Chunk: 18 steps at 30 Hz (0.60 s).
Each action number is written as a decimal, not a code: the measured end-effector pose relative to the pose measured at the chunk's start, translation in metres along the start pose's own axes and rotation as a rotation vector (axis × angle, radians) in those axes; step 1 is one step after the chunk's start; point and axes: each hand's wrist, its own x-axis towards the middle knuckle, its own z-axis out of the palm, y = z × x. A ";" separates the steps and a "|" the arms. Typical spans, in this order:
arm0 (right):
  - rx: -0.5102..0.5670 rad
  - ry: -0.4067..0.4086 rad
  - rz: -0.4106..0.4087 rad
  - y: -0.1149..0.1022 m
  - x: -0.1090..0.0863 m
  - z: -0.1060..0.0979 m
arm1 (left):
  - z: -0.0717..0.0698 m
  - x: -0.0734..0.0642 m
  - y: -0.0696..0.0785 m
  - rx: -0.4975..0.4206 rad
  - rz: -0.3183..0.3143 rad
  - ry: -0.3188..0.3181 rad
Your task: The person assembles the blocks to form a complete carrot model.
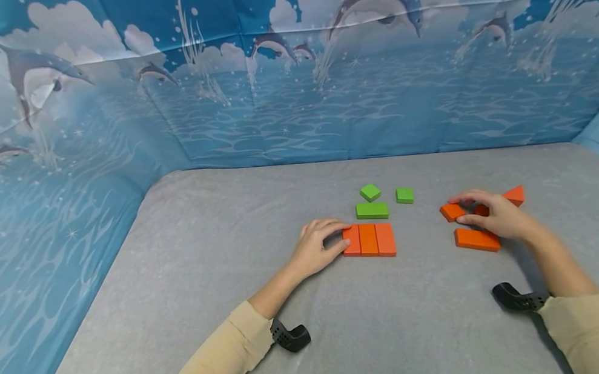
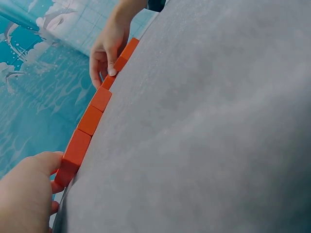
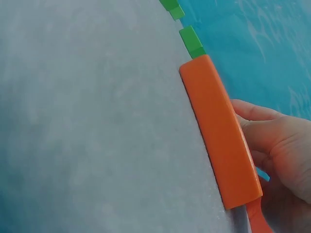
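Note:
Three orange-red blocks (image 1: 368, 240) lie side by side in a flat row. At the row's left end, my left hand (image 1: 314, 247) pinches the outermost block (image 2: 75, 153) between thumb and fingers. Farther right, my right hand (image 1: 500, 214) holds a small orange block (image 1: 451, 213) with thumb and index finger at its edges. Just in front of that hand lies a longer orange block (image 1: 477, 239), large in the right wrist view (image 3: 221, 131). Under the palm, a dark orange piece (image 1: 480, 210) is partly hidden. Behind the hand, an orange triangular block (image 1: 515, 195) shows.
Beyond the row lie a long green block (image 1: 372, 210) and two small green blocks, one turned at an angle (image 1: 370, 192) and one farther right (image 1: 404, 195). Grey cloth (image 1: 428, 319) covers the table. A blue dolphin-print curtain (image 1: 291, 108) stands along the back and left.

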 end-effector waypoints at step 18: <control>0.132 0.030 -0.257 -0.092 0.014 0.043 | 0.000 0.000 -0.001 0.013 -0.011 0.000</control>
